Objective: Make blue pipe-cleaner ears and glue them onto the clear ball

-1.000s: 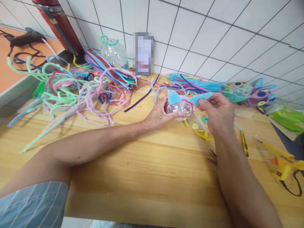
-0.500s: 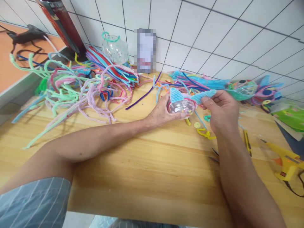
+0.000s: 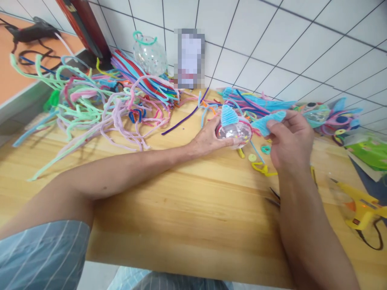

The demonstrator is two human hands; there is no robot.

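The left hand (image 3: 208, 139) cups a clear ball (image 3: 235, 132) just above the table (image 3: 187, 201), its grip closed around it. The right hand (image 3: 290, 141) pinches a blue ear piece (image 3: 267, 121) beside the ball.

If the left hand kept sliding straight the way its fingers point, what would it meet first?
The left hand already cups the clear ball, fingers pointing right. Past the ball, the right hand pinching the blue ear piece probably comes next, though depth is unclear.
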